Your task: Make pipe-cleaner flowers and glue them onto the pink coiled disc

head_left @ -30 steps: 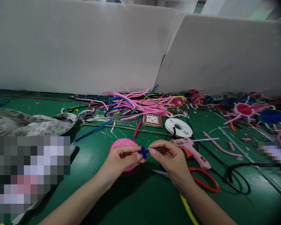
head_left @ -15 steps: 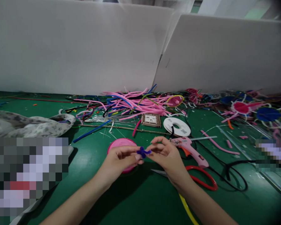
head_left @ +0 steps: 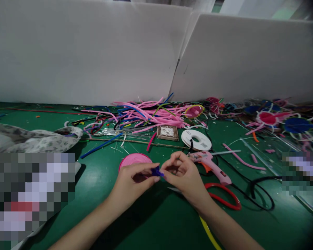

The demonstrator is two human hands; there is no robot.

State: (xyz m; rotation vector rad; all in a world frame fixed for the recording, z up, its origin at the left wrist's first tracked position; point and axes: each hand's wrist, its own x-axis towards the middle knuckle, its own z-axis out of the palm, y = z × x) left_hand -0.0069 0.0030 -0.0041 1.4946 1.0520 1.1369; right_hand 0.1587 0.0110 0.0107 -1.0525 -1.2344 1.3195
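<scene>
Purple bit (head_left: pixel 156 171): likely light, bendy; left grip (head_left: pixel 126 180) pinches 9 o'clock side, right grip (head_left: pixel 187 177) 4 o'clock tip; best held by edges

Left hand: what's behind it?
Behind the left hand: a round pink object. Its far part shows; the hand covers much of the near side, though some pink shows through the grip.

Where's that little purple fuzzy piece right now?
In the head view, the purple piece is below centre, pinched in the left hand, with the right hand at its tip, just right of the round pink object.
</scene>
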